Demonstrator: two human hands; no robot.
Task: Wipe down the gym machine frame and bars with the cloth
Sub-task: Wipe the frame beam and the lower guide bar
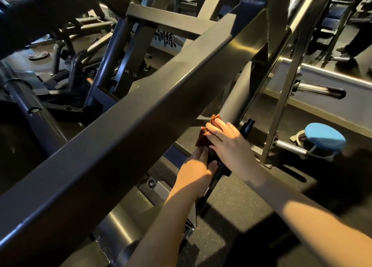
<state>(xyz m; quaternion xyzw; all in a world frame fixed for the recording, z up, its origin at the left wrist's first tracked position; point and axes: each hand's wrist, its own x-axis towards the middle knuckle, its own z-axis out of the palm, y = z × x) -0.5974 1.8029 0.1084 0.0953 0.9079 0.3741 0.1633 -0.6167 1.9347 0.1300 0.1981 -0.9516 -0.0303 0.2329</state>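
Rust-brown cloth point(202, 138) bunched just toward four o'clock of centre, clamped under the curled fingers of the right hand point(229, 142) against the grey machine frame point(141, 105). Left hand point(198, 166) close at seven o'clock of the right, touching it, fingers fairly straight along a thin black bar point(214, 181). Blue round pad point(325, 135) well off at three o'clock, chrome peg point(320, 91) at two.

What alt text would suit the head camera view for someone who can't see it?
A person's right hand holds a brown cloth against a dark gym machine frame, while the left hand touches a black bar below. A wide grey beam crosses the view diagonally; a blue pad sits at right.
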